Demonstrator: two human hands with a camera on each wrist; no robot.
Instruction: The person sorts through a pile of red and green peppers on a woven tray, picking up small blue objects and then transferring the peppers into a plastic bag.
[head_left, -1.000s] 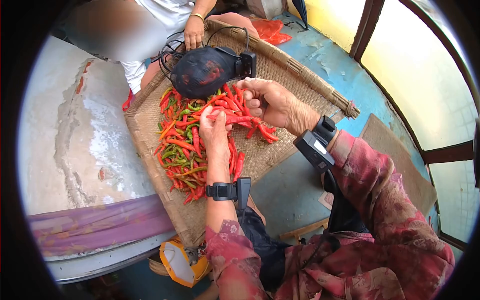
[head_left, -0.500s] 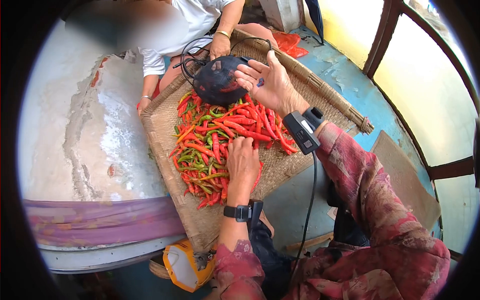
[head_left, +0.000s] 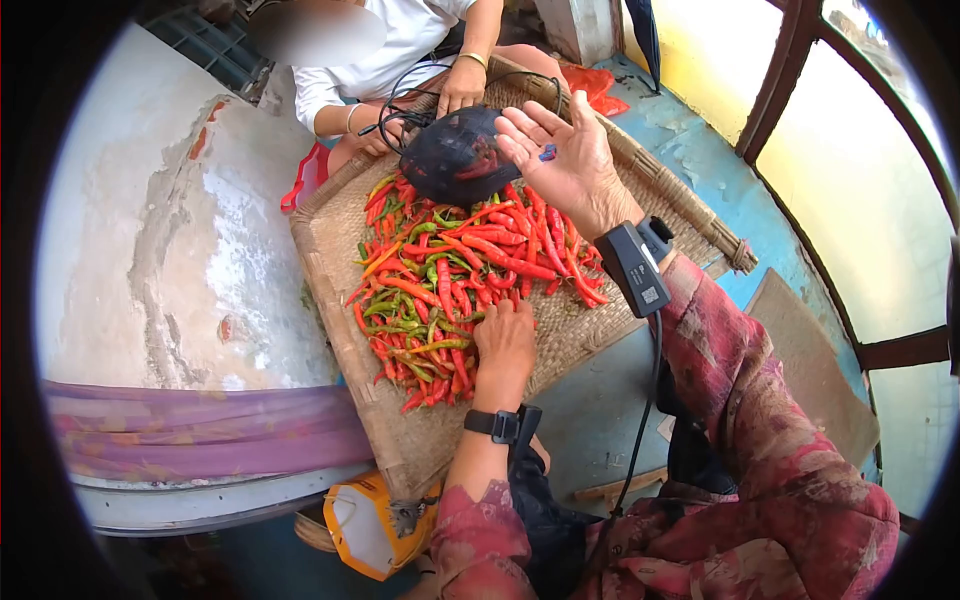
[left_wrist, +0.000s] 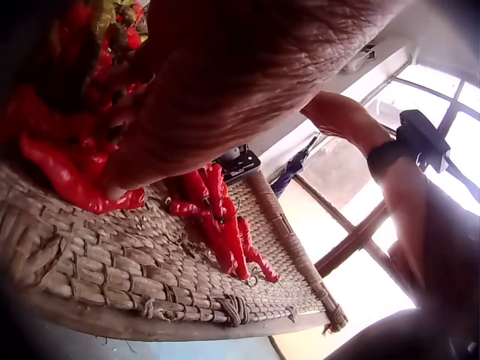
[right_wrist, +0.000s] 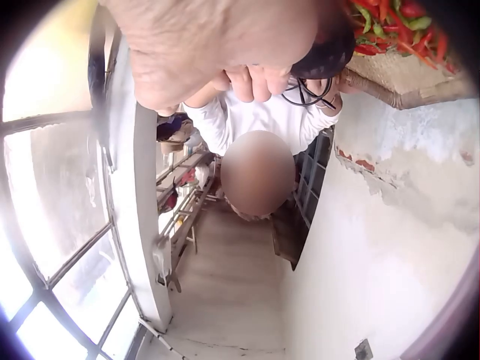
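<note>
A heap of red, orange and green chili peppers is spread over a woven tray. My left hand rests palm down on the near right part of the heap, its fingertips among the chilies. In the left wrist view its thumb touches a red chili; the other fingertips are hidden there. My right hand is held palm up over the far right of the tray, fingers extended. A small dark blue piece lies on that palm. Just left of it sits a black mesh bag with red showing through.
Another person in a white top sits across the tray, both hands by black cables at the bag. A cracked wall stands left, windows right. A yellow box is below the tray's near corner.
My right hand has left the chilies, turned palm up and risen. My left hand has let go of the red chilies and lowered onto the heap. The other person's hand has come to the cables.
</note>
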